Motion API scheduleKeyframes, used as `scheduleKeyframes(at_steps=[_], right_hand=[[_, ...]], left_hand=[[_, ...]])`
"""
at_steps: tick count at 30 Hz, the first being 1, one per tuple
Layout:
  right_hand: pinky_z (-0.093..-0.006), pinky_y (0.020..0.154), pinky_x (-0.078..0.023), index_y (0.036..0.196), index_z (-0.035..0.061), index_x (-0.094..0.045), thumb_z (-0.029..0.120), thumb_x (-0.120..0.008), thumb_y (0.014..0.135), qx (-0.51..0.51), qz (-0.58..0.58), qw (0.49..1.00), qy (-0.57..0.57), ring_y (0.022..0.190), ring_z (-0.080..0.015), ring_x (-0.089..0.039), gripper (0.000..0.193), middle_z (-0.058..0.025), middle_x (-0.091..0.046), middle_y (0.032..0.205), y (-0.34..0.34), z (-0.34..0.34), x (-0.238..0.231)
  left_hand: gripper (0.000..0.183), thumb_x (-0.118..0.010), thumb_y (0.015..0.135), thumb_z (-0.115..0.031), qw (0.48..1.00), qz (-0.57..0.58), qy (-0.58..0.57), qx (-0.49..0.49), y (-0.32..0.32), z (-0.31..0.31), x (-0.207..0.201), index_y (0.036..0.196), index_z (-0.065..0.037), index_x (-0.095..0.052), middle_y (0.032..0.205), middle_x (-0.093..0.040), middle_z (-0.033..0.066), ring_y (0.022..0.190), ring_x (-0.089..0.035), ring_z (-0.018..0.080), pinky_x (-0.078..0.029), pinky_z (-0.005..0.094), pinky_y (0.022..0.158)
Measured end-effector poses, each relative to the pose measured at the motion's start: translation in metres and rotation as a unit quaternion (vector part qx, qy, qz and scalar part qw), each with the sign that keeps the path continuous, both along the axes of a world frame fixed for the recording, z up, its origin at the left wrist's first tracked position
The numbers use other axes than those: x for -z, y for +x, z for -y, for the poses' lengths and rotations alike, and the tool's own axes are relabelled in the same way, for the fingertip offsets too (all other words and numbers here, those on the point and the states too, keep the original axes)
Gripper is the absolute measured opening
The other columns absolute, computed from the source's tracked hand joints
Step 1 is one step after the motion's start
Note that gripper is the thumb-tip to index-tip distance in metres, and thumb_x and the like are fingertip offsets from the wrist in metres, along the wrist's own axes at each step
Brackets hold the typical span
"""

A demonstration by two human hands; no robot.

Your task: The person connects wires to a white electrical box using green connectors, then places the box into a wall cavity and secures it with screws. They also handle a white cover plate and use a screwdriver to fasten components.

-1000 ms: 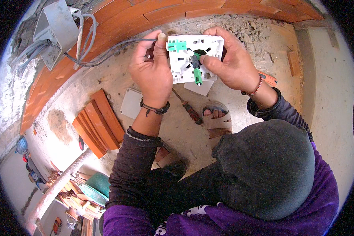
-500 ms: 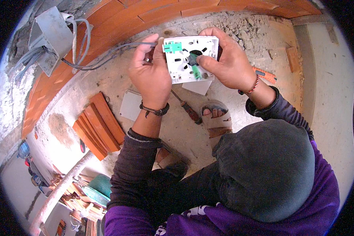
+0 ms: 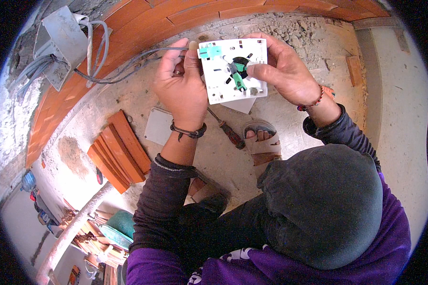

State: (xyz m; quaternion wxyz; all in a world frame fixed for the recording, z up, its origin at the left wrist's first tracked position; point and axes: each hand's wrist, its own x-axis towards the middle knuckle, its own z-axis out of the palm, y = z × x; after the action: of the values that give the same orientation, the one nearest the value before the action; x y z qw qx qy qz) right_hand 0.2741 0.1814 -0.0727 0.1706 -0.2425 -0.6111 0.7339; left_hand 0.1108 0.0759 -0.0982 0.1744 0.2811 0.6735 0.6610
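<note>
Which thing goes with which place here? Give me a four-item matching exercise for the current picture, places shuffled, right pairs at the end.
Things
1. White square outlet base
2. Screwdriver
3. Stacked terracotta tiles
4. Grey junction box

Places
A. At the picture's upper left, with grey cables
B. On the floor, left of the left sleeve
C. Between the left hand and the right hand
D. On the floor, beside a sandalled foot

Right pairs: 1-C, 2-D, 3-B, 4-A
</note>
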Motion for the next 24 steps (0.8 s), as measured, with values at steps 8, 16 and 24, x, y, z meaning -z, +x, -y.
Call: scheduleKeyframes(at_steps=[8, 16, 24], right_hand=[[-0.0288, 0.09, -0.05, 0.133, 0.0011, -0.045, 0.008, -0.062, 0.089, -0.006, 0.015, 1.0, 0.018, 0.104, -0.0111, -0.059, 0.048, -0.0048, -0.061, 0.114, 0.001, 0.001, 0.0], [-0.0284, 0.082, -0.053, 0.125, 0.0007, -0.052, 0.014, -0.065, 0.091, 0.035, 0.031, 0.998, 0.047, 0.093, -0.0112, -0.063, 0.038, -0.0046, -0.065, 0.106, -0.001, 0.005, 0.0], [-0.0279, 0.081, -0.053, 0.122, 0.0035, -0.053, 0.011, -0.071, 0.085, 0.029, 0.013, 0.999, 0.002, 0.09, -0.0109, -0.063, 0.041, -0.0029, -0.066, 0.101, 0.0, 0.003, 0.005]], left_hand=[[0.021, -0.062, 0.093, -0.002, 1.0, -0.013, -0.016, 0.016, 0.009, 0.004, -0.001, 0.114, 0.0, -0.064, 0.087, -0.067, 0.0041, 0.078, -0.061, 0.0087, -0.049, 0.0235, 0.067], [0.021, -0.062, 0.093, -0.003, 0.998, -0.046, -0.01, 0.028, 0.01, 0.004, 0.0, 0.113, -0.001, -0.065, 0.088, -0.067, 0.0046, 0.077, -0.061, 0.01, -0.049, 0.0249, 0.067], [0.022, -0.063, 0.092, -0.002, 0.999, -0.041, -0.02, 0.014, 0.007, 0.006, -0.006, 0.114, 0.001, -0.065, 0.092, -0.067, 0.0051, 0.077, -0.061, 0.0093, -0.05, 0.0246, 0.067]])
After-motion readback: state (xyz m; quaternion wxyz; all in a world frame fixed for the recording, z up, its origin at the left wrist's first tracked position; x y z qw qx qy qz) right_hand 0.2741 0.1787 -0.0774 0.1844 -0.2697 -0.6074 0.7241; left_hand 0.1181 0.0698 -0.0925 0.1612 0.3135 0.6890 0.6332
